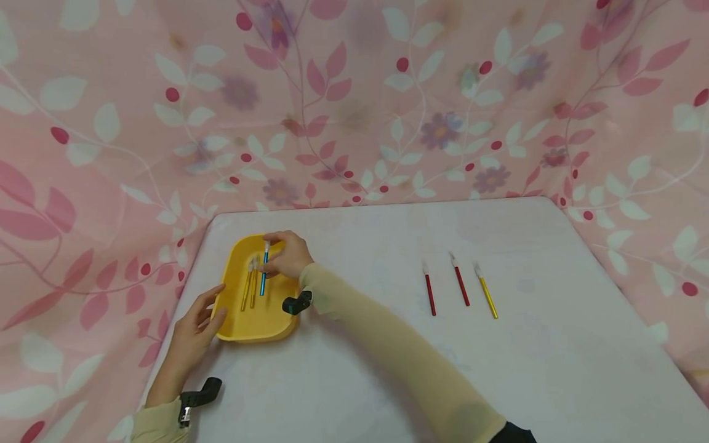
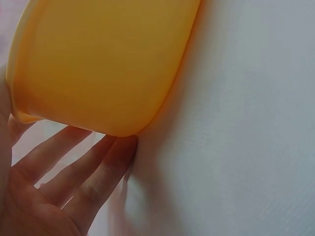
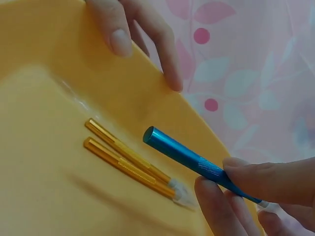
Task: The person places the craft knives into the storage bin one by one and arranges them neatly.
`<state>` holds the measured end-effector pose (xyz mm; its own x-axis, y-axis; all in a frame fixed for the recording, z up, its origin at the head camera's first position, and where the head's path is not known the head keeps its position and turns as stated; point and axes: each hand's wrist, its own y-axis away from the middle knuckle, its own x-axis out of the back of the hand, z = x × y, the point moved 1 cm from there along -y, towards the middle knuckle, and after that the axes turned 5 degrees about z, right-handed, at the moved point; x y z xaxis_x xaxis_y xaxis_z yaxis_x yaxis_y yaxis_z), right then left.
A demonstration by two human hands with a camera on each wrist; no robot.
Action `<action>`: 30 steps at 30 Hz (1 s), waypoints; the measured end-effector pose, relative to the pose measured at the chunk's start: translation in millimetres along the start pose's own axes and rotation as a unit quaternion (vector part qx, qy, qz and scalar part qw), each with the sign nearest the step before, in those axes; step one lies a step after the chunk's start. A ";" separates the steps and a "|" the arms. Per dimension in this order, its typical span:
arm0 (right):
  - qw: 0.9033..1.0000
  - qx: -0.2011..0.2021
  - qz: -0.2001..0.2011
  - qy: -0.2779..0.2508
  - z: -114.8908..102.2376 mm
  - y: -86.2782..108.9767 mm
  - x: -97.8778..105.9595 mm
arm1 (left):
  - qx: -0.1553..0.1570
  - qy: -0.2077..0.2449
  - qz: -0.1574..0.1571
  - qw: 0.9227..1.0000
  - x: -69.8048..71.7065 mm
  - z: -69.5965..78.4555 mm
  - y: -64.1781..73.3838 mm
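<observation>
Blue tool [image 3: 189,160] held over the yellow tray [image 1: 260,327]
The right hand [image 1: 290,255] pinches it beside two gold tools [image 3: 133,169], the left hand [image 1: 194,329] grips the rim; setting down seems the step in hand, the next move likely calling for lowering, then loosening

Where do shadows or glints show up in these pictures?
Right wrist view: a soft shadow slants across the yellow tray near two yellow tools, with a pale glint nearby; left wrist view: a blurry shadow darkens the white tabletop beside the tray; head view: a faint shadow along the right sleeve.
</observation>
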<state>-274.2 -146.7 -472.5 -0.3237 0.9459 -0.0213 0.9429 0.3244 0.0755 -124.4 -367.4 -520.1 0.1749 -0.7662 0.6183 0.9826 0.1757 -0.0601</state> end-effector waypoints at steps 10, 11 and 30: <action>0.997 -0.002 0.013 0.080 2.0 -9.5 -18.0 | 0.004 0.000 -0.005 1.000 0.7 -0.8 0.6; 0.996 -0.008 0.014 0.088 3.0 -11.2 -19.6 | 0.002 -0.001 -0.004 1.000 0.7 -1.1 0.4; 0.981 -0.096 0.045 0.161 26.0 -30.8 -41.8 | -0.021 0.005 -0.004 1.000 2.0 -1.6 1.4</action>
<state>-287.7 -196.1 -499.9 -0.2768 0.9106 0.3070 0.9467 0.2038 0.2494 -122.6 -369.8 -520.2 0.1675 -0.7739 0.6108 0.9857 0.1441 -0.0877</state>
